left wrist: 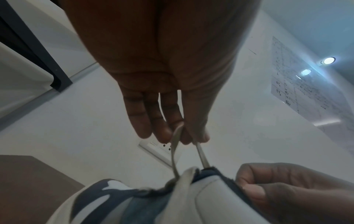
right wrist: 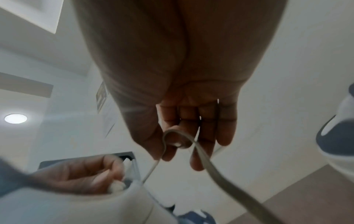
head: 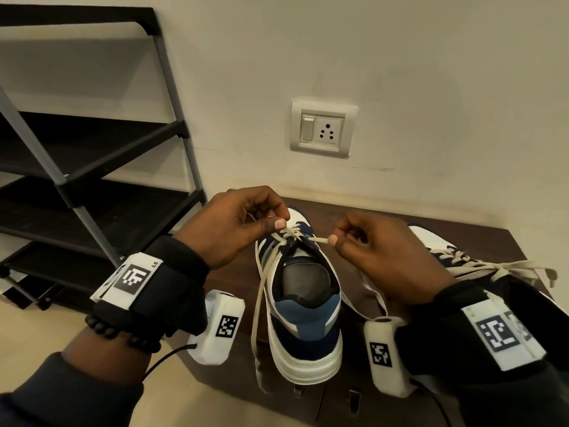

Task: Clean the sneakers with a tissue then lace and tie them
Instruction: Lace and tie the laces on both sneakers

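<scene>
A white and navy sneaker (head: 303, 306) stands heel toward me on the dark wooden bench (head: 480, 241). Its cream lace (head: 261, 291) crosses at the top eyelets. My left hand (head: 278, 221) pinches a loop of that lace (left wrist: 177, 136) between thumb and forefinger, just above the tongue. My right hand (head: 334, 238) pinches the other lace strand (right wrist: 179, 139) to the right of the tongue; the loose tail hangs down past the palm. The second sneaker (head: 455, 257) lies at the right, its lace tied in a bow (head: 505, 268). No tissue is in view.
A black shoe rack (head: 101, 167) with bare shelves stands at the left against the wall. A switch and socket plate (head: 321, 127) is on the wall behind the bench. The bench's front edge lies just under the sneaker's heel.
</scene>
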A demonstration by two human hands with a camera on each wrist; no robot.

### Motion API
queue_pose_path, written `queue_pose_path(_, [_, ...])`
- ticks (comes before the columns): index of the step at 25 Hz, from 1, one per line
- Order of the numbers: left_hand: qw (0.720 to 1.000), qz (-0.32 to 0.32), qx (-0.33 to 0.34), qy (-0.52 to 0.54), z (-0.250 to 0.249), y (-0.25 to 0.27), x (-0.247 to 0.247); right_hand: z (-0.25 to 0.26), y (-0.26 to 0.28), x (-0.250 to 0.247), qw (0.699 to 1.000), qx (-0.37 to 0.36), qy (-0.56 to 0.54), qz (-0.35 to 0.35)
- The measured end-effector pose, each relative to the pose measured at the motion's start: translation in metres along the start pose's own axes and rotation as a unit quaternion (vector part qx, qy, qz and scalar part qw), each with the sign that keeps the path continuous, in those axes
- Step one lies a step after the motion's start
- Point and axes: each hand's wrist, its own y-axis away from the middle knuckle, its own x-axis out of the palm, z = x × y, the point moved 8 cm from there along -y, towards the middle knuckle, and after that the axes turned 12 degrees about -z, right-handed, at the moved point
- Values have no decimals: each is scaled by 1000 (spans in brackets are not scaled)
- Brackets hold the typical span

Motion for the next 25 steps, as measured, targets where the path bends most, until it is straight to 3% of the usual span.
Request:
queue_pose_path(4, [1000,28,-5,-1,2,3,11,-18,-1,-22,999,39,17,17])
queue_pose_path(10, [1000,-7,9,25,-8,1,12,6,1,14,997,-9,-57,41])
queue_pose_path(14, [999,-39,6,32,-3,2,3,4,-2,22,999,3,-51,0])
queue_pose_path(16, [998,-47,-34,17,11,3,-1,4,-2,22,999,3,-51,-13])
queue_pose_path(18, [994,26,-106,21,24,11,9,4,-2,22,999,6,-46,-16])
queue_pose_path(20, [985,111,-127,35,25,22,26,4,-3,23,999,7,-47,-17])
queue_pose_path(25, [990,99,-94,44,20,21,30,-3,-3,17,997,40,-47,-39])
